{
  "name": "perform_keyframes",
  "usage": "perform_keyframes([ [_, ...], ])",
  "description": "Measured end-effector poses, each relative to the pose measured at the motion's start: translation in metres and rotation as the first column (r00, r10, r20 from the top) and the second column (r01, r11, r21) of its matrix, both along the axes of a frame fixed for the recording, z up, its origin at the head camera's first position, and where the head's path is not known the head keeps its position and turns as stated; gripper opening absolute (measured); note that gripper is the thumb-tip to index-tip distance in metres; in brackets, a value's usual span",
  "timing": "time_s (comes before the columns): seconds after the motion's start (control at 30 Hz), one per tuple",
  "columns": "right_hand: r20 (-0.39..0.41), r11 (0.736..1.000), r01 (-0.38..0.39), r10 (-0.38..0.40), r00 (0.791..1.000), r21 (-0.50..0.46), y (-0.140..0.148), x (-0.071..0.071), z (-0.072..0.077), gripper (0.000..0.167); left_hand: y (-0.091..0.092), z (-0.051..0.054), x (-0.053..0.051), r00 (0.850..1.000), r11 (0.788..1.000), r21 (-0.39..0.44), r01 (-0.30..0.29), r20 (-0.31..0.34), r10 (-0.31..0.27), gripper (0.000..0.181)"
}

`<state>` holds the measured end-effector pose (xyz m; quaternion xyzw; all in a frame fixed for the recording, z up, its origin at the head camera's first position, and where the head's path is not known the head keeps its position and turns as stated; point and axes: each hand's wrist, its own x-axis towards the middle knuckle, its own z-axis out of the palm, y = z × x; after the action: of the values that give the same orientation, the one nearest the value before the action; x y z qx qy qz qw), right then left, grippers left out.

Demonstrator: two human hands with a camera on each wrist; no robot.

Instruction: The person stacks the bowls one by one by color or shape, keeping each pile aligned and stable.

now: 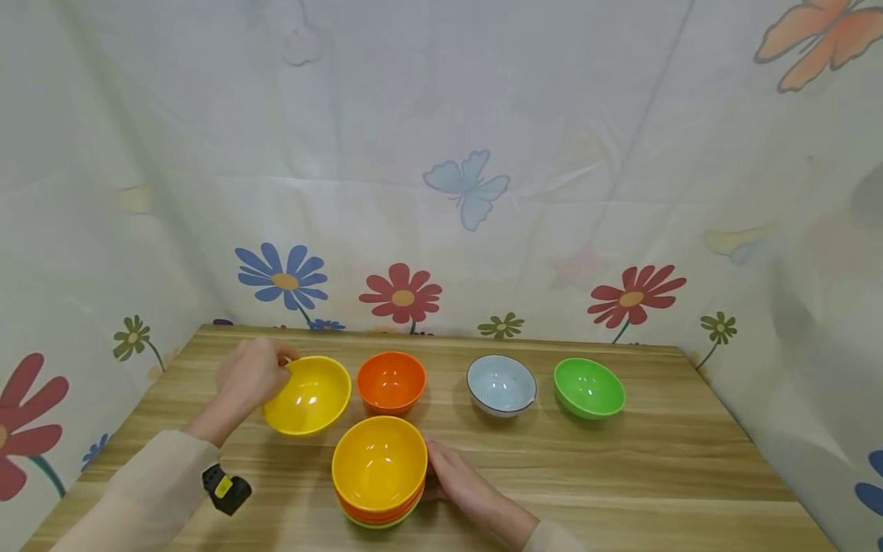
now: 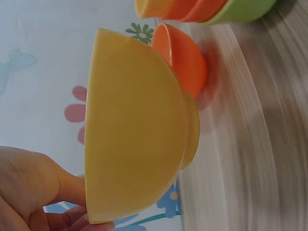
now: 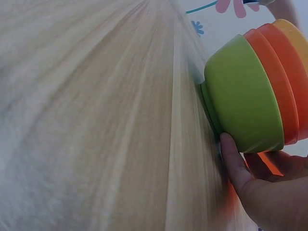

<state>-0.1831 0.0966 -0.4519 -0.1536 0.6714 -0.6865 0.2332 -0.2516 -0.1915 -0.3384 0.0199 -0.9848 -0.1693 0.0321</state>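
My left hand (image 1: 254, 372) pinches the rim of a yellow bowl (image 1: 308, 395), thumb on one side and fingers on the other. That bowl looks raised off the table; its outer wall and foot fill the left wrist view. My right hand (image 1: 464, 487) rests against the right side of a bowl stack near the front of the table. On top of the stack is a yellow bowl (image 1: 379, 464), with orange bowls (image 3: 276, 82) below and a green bowl (image 3: 243, 96) at the bottom. In the right wrist view, extended fingers touch the green bowl's side.
Behind the stack stands an orange bowl (image 1: 391, 382). Farther right are a pale blue bowl with a dark rim (image 1: 501, 385) and a bright green bowl (image 1: 589, 388). The wooden table (image 1: 662, 460) meets a flower-printed curtain (image 1: 552, 253) at its back and sides.
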Motion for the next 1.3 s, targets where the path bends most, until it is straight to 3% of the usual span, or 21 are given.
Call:
perform_keyframes([
  [0.23,0.003,1.000,-0.003,0.003,1.000,0.002,0.000,0.000,0.001,0.053,0.010,0.013,0.009,0.995,0.998,-0.020,0.064,-0.071,-0.065,0.025],
  [0.47,-0.012,1.000,0.000,0.000,1.000,-0.004,-0.001,0.001,0.001,0.053,0.026,0.027,0.022,0.991,0.994,0.003,0.112,-0.079,-0.111,0.024],
  [0.67,-0.012,1.000,-0.002,0.002,1.000,0.000,-0.001,-0.001,0.000,0.052,0.039,0.036,0.032,0.977,0.983,0.003,0.182,-0.113,-0.180,0.021],
  [0.93,-0.008,1.000,-0.005,0.005,1.000,-0.003,-0.001,-0.001,0.000,0.053,0.056,0.040,0.040,0.966,0.973,-0.007,0.231,-0.123,-0.230,0.019],
  [1.3,-0.018,1.000,-0.010,0.009,1.000,-0.015,-0.001,0.001,0.000,0.052,0.078,0.034,0.045,0.961,0.964,0.033,0.264,-0.092,-0.260,0.019],
])
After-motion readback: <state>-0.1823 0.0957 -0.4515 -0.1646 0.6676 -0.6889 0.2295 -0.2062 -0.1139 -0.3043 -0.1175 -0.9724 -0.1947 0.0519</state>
